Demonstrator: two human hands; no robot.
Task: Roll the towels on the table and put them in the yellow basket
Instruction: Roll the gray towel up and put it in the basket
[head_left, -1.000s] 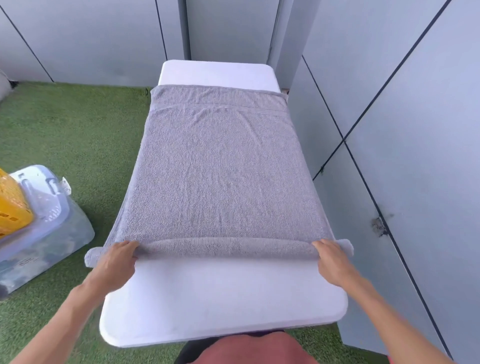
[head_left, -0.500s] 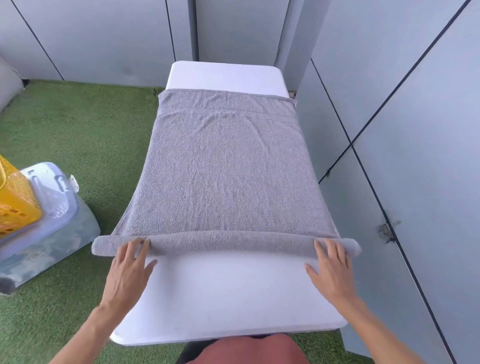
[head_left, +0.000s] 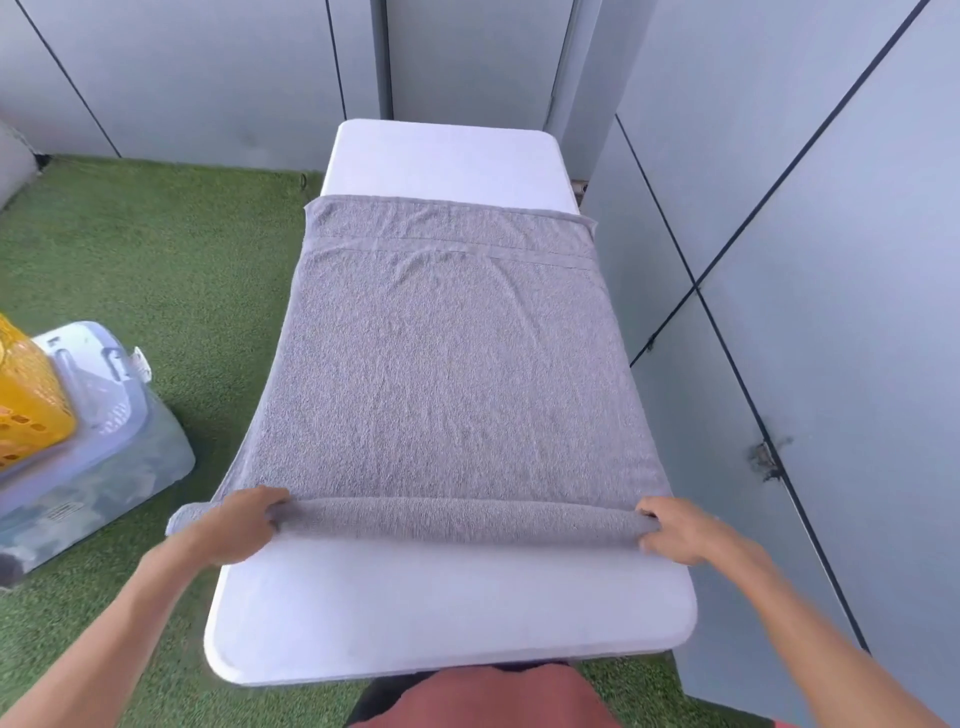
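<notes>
A grey towel (head_left: 447, 364) lies lengthwise on the white table (head_left: 447, 613). Its near end is wound into a thick roll (head_left: 457, 519) that runs across the table's width. My left hand (head_left: 236, 525) grips the roll's left end, where the towel overhangs the table edge. My right hand (head_left: 680, 530) grips the roll's right end, fingers curled over it. The yellow basket (head_left: 28, 400) shows only partly at the left edge of the frame, standing on a clear plastic bin.
The clear lidded bin (head_left: 98, 457) sits on green artificial turf (head_left: 156, 270) left of the table. Grey wall panels (head_left: 805, 312) run close along the table's right side and behind it. Bare tabletop shows beyond the towel's far end (head_left: 447, 156).
My hands went from flat and pushing to curled around the roll's ends. The roll has grown thicker and the towel's far edge has slid toward me, baring more tabletop.
</notes>
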